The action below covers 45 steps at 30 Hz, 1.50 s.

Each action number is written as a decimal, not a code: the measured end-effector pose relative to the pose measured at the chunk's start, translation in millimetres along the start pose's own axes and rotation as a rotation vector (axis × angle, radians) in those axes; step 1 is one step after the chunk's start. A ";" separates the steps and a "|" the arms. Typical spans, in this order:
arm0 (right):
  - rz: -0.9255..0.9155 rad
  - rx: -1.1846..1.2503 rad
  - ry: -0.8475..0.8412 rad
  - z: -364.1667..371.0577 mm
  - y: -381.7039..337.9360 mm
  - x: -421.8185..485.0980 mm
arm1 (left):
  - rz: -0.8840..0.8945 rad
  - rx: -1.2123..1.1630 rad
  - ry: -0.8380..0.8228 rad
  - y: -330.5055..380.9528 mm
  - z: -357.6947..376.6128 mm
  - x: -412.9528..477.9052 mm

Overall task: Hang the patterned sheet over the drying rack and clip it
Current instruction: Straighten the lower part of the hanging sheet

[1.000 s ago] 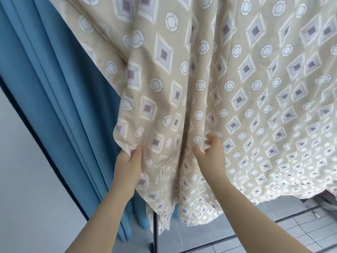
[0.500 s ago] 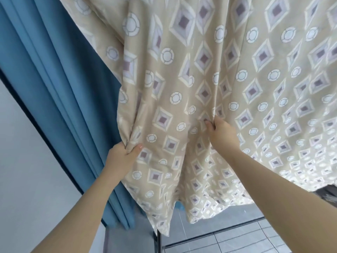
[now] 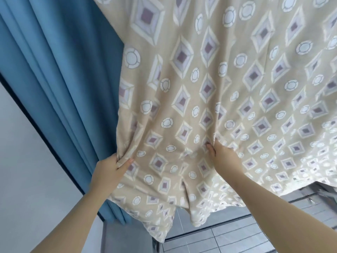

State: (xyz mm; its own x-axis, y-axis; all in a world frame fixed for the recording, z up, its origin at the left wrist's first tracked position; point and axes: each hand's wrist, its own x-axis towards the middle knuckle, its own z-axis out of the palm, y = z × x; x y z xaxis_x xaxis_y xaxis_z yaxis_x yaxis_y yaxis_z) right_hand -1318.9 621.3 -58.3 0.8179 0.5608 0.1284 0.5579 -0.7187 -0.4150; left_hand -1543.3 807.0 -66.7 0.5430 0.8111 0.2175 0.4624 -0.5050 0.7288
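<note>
Grip: L hand (image 3: pixel 109 170) pinches the bunched left edge of the patterned sheet (image 3: pixel 209 79), thumb on front, fingers behind the cloth. R hand (image 3: pixel 223 157) has its fingers curled into a fold mid-panel, gripping cloth too. Both arms reach up. Sheet hangs from above the frame, beige w/ diamonds + circles, hem loose below the hands; its support is out of view. Behind at left: pleated blue curtain (image 3: pixel 60 79), then white wall (image 3: pixel 27 170). Under the hem: grey tiled floor (image 3: pixel 228 240), dark bar (image 3: pixel 209 227) across it. Count: 2 hands, 1 sheet, 1 curtain.
</note>
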 end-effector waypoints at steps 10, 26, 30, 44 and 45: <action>0.081 0.055 -0.127 19.2 2.8 -25.0 | -0.214 -0.246 -0.164 -13.0 10.5 -12.0; 0.157 0.342 -0.135 33.8 9.2 -37.5 | -0.238 -0.285 0.107 -12.6 38.4 -3.1; 0.234 0.373 -0.161 48.0 20.9 -45.2 | -0.545 -0.177 0.103 -28.8 73.6 -16.0; 0.318 0.491 -0.351 53.4 137.2 -71.0 | -0.755 -0.356 -0.103 41.1 190.2 -110.0; 0.318 0.488 -0.364 48.0 149.0 -72.0 | -0.746 -0.369 -0.140 54.3 202.0 -116.2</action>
State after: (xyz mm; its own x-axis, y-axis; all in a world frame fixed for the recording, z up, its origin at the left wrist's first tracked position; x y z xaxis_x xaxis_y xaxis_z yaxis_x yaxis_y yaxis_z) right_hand -1301.3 493.6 -172.6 0.7843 0.5175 -0.3422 0.1017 -0.6513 -0.7519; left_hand -1439.7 625.7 -183.5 0.2792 0.8373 -0.4700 0.4885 0.2976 0.8203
